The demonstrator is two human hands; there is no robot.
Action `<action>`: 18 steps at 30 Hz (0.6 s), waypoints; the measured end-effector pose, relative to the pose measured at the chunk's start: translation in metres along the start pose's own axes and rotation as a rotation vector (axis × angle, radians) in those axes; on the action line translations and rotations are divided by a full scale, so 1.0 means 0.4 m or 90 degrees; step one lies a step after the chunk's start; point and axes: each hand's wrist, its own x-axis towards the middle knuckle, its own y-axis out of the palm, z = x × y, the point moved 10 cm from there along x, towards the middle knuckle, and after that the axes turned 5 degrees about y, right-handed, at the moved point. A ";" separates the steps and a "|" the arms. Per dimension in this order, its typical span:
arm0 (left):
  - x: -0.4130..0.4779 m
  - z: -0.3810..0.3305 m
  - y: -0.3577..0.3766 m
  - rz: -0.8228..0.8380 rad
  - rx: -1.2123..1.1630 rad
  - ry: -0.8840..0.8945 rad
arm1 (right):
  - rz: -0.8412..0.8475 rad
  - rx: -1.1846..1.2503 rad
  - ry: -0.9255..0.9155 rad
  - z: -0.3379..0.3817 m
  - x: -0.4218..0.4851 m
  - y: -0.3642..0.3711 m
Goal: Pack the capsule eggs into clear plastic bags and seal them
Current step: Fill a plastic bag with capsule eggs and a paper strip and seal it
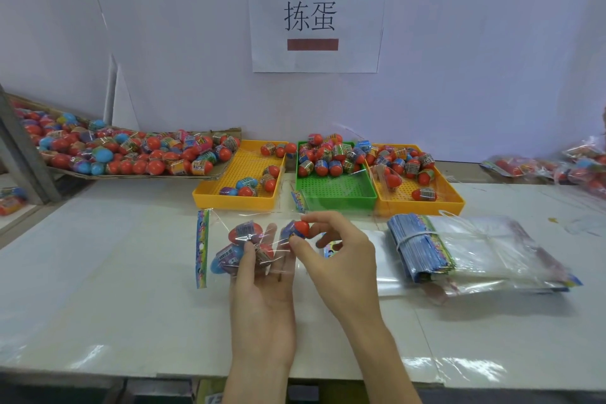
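Across the whole foreground stretches a white work table (98, 272) covered in a clear glossy film, backed by a pale wall panel with a taped paper sign (316, 16) bearing two printed characters. At far left a tilted cardboard tray (226, 170) holds a big heap of red and blue plastic capsule eggs (114, 151). Next in size, three perforated plastic trays stand side by side against the wall: a yellow tray (239, 184) with a few eggs, a green tray (337, 190) piled at its far end, and a second yellow tray (436, 197) with more. To the right lies a banded stack of flat clear plastic bags with colourful headers (459, 252), and filled packs (557, 167) sit at the far right edge. Near the middle, the left hand (262, 298) holds up a clear plastic bag with a rainbow-striped header (226, 246) from beneath, fingers curled around the three eggs already inside. Just beside it, the right hand (341, 259) pinches a small red-and-blue capsule egg (296, 228) between thumb and forefinger at the bag's open mouth.
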 end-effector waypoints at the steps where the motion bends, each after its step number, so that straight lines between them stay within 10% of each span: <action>1: -0.001 0.003 0.000 0.000 0.003 -0.006 | -0.004 0.001 -0.001 0.000 0.001 -0.002; 18: -0.004 0.045 0.014 0.075 0.046 -0.086 | -0.035 0.007 -0.027 0.005 -0.003 -0.004</action>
